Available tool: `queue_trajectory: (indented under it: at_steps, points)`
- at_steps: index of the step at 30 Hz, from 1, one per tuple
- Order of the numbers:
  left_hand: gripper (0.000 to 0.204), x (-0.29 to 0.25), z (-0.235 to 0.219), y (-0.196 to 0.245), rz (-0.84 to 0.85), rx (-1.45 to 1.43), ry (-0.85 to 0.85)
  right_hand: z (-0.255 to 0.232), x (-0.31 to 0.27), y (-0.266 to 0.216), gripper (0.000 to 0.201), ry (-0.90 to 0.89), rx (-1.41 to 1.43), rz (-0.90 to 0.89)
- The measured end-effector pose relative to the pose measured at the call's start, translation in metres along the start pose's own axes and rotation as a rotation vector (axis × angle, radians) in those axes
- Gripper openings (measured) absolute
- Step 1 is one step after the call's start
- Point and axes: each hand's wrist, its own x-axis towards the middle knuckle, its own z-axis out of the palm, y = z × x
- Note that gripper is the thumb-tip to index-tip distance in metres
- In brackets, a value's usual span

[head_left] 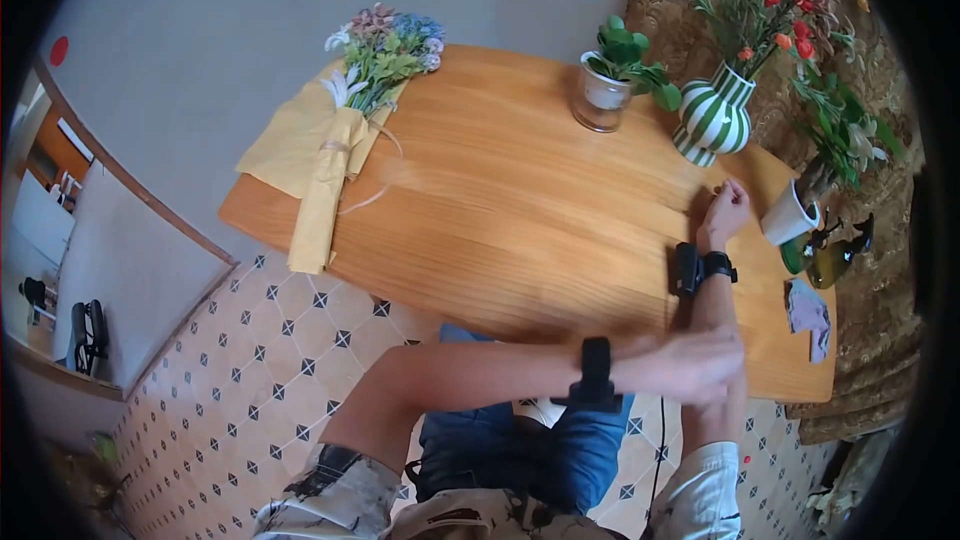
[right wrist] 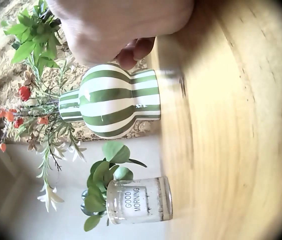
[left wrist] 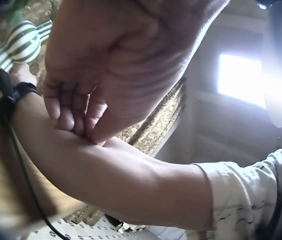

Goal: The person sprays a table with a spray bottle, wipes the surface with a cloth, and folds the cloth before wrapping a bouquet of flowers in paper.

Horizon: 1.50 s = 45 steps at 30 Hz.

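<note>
My left hand [head_left: 690,365] reaches across my body to my right forearm [head_left: 713,305]. In the left wrist view, the bent fingers [left wrist: 66,107] and thumb touch the forearm's skin, with no object between them. On the right side of the wooden table [head_left: 500,200] rests my right hand [head_left: 727,212], its fingers loosely curled and nothing seen in them. Just beyond it stands a green-and-white striped vase [head_left: 716,118] with red and white flowers. A white vase [head_left: 790,215] of greenery leans to the right of that hand.
A bouquet [head_left: 375,70] in yellow wrapping paper [head_left: 325,175] lies at the table's left end. A glass cup [head_left: 601,100] with a leafy plant stands at the back. Green and amber bottles [head_left: 828,262] and a crumpled grey cloth [head_left: 807,317] sit along the right edge, beside the patterned curtain [head_left: 880,340].
</note>
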Motion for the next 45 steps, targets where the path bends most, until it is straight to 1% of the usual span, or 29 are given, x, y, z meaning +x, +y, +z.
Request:
queue_trajectory:
  at_steps: [2,5,6,8,10,11,12,14,15,16,18,19,20,22,24,26,28,30,31,32,33,34,36,37,38,40,41,43,45]
  points:
    - [0.018,-0.001,0.021,-0.001,0.150,0.060,0.078,0.001,-0.004,-0.002,0.017,0.014,0.029,0.004]
    - [0.018,0.000,0.010,-0.037,0.067,0.092,0.050,-0.001,-0.003,0.001,0.017,0.009,0.025,-0.012]
    - [0.016,0.002,0.002,-0.040,-0.005,0.154,0.078,-0.002,-0.002,0.001,0.016,0.008,0.046,-0.002]
    - [0.014,0.002,0.002,-0.040,0.006,0.293,0.072,-0.003,-0.003,0.002,0.016,0.006,0.055,-0.016]
    - [0.017,-0.002,0.020,-0.033,0.068,0.263,0.136,0.000,-0.003,0.003,0.016,0.010,0.062,-0.022]
    - [0.017,-0.004,0.014,-0.015,0.052,0.180,0.056,0.000,-0.005,0.000,0.016,0.013,0.061,-0.012]
    - [0.017,-0.003,0.012,-0.005,0.051,0.177,0.054,-0.001,-0.006,-0.002,0.016,0.017,0.059,-0.002]
    - [0.015,-0.001,0.014,0.005,0.206,0.045,0.050,-0.002,-0.010,-0.006,0.014,0.014,0.032,0.007]
    - [0.012,0.000,0.019,0.002,0.043,0.098,-0.143,-0.002,-0.011,-0.009,0.012,0.007,0.013,0.012]
    - [0.012,0.001,0.018,-0.005,0.047,0.097,-0.147,-0.003,-0.010,-0.007,0.012,0.012,0.014,0.010]
    - [0.008,0.005,0.008,-0.023,0.127,0.349,-0.003,0.000,-0.005,0.000,0.013,0.016,0.113,0.018]
    - [0.006,0.005,0.006,-0.028,0.132,0.436,0.060,0.000,-0.005,-0.001,0.013,0.023,0.116,0.012]
    - [0.003,0.010,-0.016,-0.015,0.107,0.406,0.110,0.000,-0.008,-0.003,0.013,0.025,0.111,0.008]
    - [0.009,0.030,-0.031,-0.038,-0.044,0.481,-0.104,0.000,-0.013,-0.009,0.012,0.024,0.073,0.002]
    - [0.017,0.042,-0.076,-0.037,-0.315,0.124,0.025,-0.003,-0.010,-0.005,0.011,-0.007,-0.008,-0.057]
    - [0.024,0.041,-0.109,-0.054,-0.547,-0.044,0.230,-0.004,-0.010,-0.004,0.013,-0.047,0.070,-0.013]
    - [0.025,0.031,-0.136,-0.097,-0.574,-0.100,0.386,-0.002,-0.018,-0.010,0.014,-0.099,0.065,-0.055]
    - [0.019,0.011,-0.158,-0.129,-0.671,-0.441,0.540,0.005,-0.033,-0.032,0.017,-0.207,0.044,-0.107]
    - [0.019,0.002,-0.165,-0.139,-0.670,-0.433,0.546,0.010,-0.050,-0.058,0.017,-0.299,0.058,-0.073]
    - [0.018,-0.006,-0.171,-0.149,-0.704,-0.603,0.678,0.016,-0.068,-0.087,0.018,-0.391,0.070,-0.036]
    - [0.018,-0.013,-0.175,-0.157,-0.735,-0.780,0.808,0.023,-0.082,-0.101,0.016,-0.517,0.062,-0.090]
    - [0.018,-0.019,-0.177,-0.165,-0.738,-0.779,0.811,0.028,-0.095,-0.114,0.015,-0.639,0.050,-0.144]
    - [0.016,-0.027,-0.181,-0.175,-0.689,-0.895,0.876,0.033,-0.134,-0.148,0.013,-0.943,-0.123,-0.266]
    - [0.015,-0.024,-0.183,-0.165,-0.724,-0.935,0.887,0.033,-0.154,-0.168,0.012,-1.093,-0.148,-0.359]
    - [0.015,-0.025,-0.185,-0.171,-0.720,-0.932,0.892,0.033,-0.173,-0.184,0.012,-1.244,-0.171,-0.456]
    - [0.016,-0.027,-0.185,-0.188,-0.664,-0.972,0.942,0.036,-0.205,-0.195,0.015,-1.452,-0.160,-0.544]
    - [0.016,-0.028,-0.184,-0.186,-0.653,-0.962,0.924,0.038,-0.216,-0.195,0.015,-1.457,-0.157,-0.542]
    - [0.016,-0.026,-0.183,-0.184,-0.654,-0.957,0.935,0.039,-0.231,-0.195,0.014,-1.579,-0.104,-0.727]
    - [0.016,-0.025,-0.183,-0.183,-0.653,-0.953,0.941,0.042,-0.237,-0.185,0.014,-1.535,-0.135,-0.742]
